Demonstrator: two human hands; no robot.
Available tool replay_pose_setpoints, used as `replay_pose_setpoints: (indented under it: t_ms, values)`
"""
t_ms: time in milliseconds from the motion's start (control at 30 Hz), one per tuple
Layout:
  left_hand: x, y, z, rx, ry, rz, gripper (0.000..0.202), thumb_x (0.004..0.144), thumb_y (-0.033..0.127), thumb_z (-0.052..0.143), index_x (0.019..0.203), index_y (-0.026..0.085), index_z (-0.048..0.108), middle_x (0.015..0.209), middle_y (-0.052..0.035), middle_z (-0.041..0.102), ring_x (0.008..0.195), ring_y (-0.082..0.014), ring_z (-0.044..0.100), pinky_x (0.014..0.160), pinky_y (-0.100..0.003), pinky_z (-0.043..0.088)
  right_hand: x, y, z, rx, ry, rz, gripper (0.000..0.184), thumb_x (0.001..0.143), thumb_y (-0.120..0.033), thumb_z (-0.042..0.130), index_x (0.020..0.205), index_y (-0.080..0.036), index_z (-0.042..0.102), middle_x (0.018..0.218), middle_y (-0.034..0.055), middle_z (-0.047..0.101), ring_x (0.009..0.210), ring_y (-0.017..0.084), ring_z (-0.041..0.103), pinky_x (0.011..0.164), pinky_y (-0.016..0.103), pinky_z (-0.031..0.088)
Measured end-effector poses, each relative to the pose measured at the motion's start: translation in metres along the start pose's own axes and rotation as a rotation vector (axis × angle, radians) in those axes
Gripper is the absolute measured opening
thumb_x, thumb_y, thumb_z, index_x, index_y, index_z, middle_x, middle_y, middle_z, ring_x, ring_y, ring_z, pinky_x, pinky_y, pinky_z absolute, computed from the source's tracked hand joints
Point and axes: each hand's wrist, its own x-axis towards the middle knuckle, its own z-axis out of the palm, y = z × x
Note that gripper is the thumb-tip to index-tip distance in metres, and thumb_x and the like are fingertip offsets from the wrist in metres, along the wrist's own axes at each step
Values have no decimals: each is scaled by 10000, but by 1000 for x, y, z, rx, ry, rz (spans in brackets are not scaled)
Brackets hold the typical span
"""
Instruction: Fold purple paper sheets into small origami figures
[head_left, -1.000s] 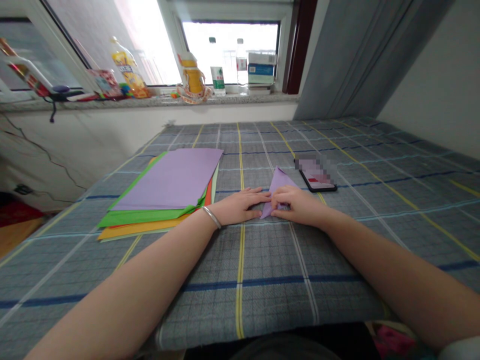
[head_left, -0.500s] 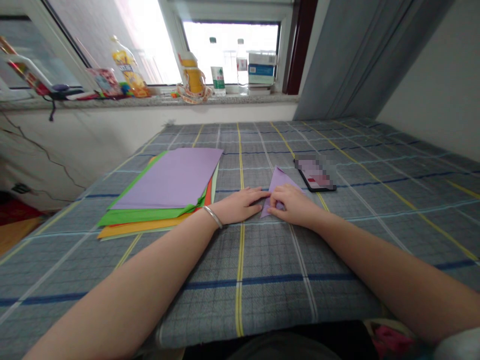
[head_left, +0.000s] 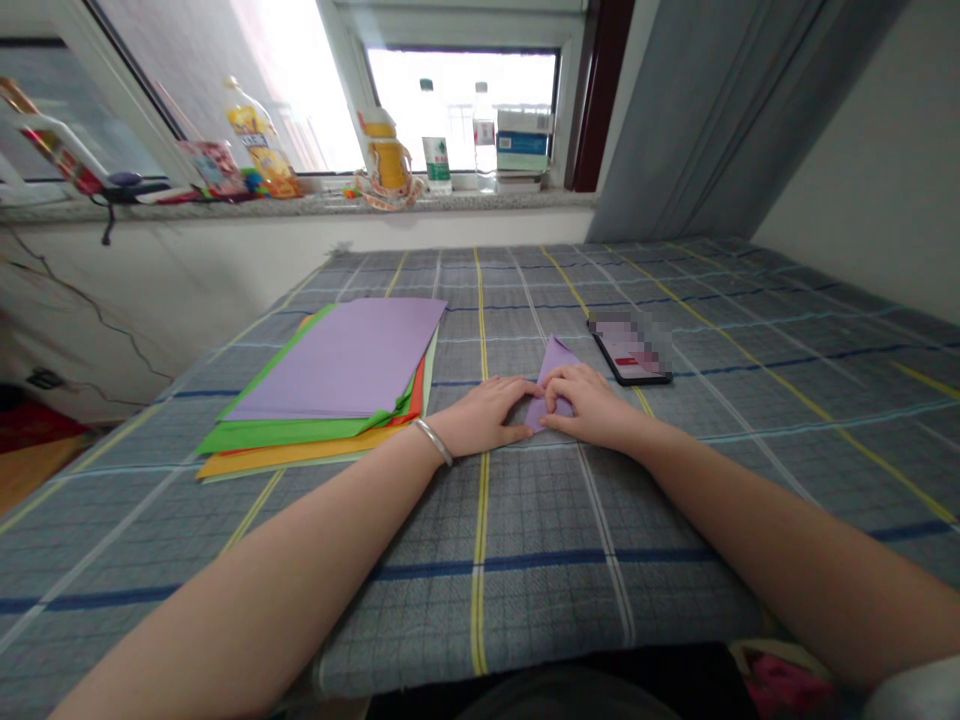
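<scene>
Your folding looks partway along: the purple piece of paper [head_left: 553, 358] already has a pointed top and slanting sides, so at least one fold is made, though your fingers hide too much of it to count the creases. With both hands at the paper, the fold under your fingertips seems to be the step in hand, and I judge it not yet finished. The piece lies on the plaid cloth [head_left: 540, 510], between your hands, well apart from the stack of coloured sheets [head_left: 337, 360] on your left and near the phone [head_left: 631, 355] beyond your right hand. The sheets in that stack lie flat and unfolded as far as they show, purple uppermost, with green, orange and pale edges poking out beneath. Your left hand [head_left: 480, 415], with a silver bracelet [head_left: 434, 442] at its wrist, reaches in low from the left; its grip is loosely open, thumb apart from the fingers, tips meeting the paper's left edge. Your right hand [head_left: 591, 405] comes in from the right and covers the paper's right side, fingers curled and thumb tucked low; purple shows in the gap inside the curl, but I can't tell whether that grip pinches the paper or just presses it down. Both forearms angle inward.
</scene>
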Motion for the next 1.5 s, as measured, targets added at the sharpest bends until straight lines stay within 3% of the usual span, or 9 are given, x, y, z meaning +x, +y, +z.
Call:
replay_pose_setpoints:
  t_ms: [200, 333, 433, 600, 767, 1033, 1300, 1500]
  values:
    - [-1, 2, -2, -4, 18, 97, 238, 846, 275, 620, 1071, 217, 566, 1162, -75, 606, 1121, -231, 550, 993, -427, 415, -1, 4, -2, 13, -17, 5, 99, 792, -291, 652, 840, -238, 583, 1120, 61, 618, 1114, 256, 520, 947, 435, 406]
    - [-2, 3, -4, 86, 55, 236, 161, 870, 232, 589, 1020, 201, 637, 1206, -92, 598, 1202, -229, 509, 1049, -409, 387, -2, 6, 0, 20, -7, -23, 93, 791, -268, 634, 865, -235, 588, 1187, 72, 599, 1159, 257, 502, 979, 442, 392]
    - [-2, 5, -5, 184, 54, 302, 161, 888, 222, 564, 1005, 201, 672, 1108, -84, 635, 1143, -217, 547, 1030, -385, 414, -3, 7, 3, -3, 8, -33, 103, 792, -267, 629, 888, -237, 604, 1299, 80, 545, 1242, 266, 450, 1025, 462, 356]
    - [-2, 10, -9, 290, -11, 305, 182, 911, 233, 538, 1030, 198, 671, 1087, -81, 633, 1075, -209, 587, 990, -368, 460, -3, 8, 6, -24, -26, -47, 124, 821, -250, 580, 935, -215, 612, 1390, 121, 477, 1331, 262, 382, 1081, 478, 301]
    - [-12, 13, -12, 269, -81, 268, 240, 954, 231, 456, 1101, 209, 645, 1198, -85, 618, 1150, -217, 562, 1027, -381, 441, -2, 7, 5, 11, -55, -51, 142, 812, -230, 562, 945, -213, 611, 1414, 125, 459, 1356, 243, 366, 1106, 462, 284]
    - [-18, 14, -15, 206, -100, 237, 247, 944, 211, 469, 1114, 199, 648, 1251, -97, 612, 1209, -226, 531, 1074, -389, 397, -1, 3, 12, -28, -19, 41, 316, 752, -458, 659, 934, -214, 574, 1415, 139, 454, 1373, 286, 341, 1136, 484, 243]
    - [-19, 14, -21, 199, -144, 255, 206, 938, 207, 483, 1060, 218, 648, 1273, -55, 608, 1213, -200, 525, 1081, -355, 378, 1, 7, 13, -36, -93, 119, 371, 734, -346, 639, 1037, -159, 535, 1533, 199, 268, 1444, 309, 185, 1182, 458, 130]
    - [-19, 19, -25, 215, -158, 226, 173, 934, 250, 499, 962, 214, 665, 1230, -64, 626, 1163, -218, 555, 1030, -373, 423, 3, 19, 17, 5, -88, 110, 322, 712, -264, 595, 1014, -218, 494, 1511, 137, 321, 1452, 296, 166, 1168, 520, 150]
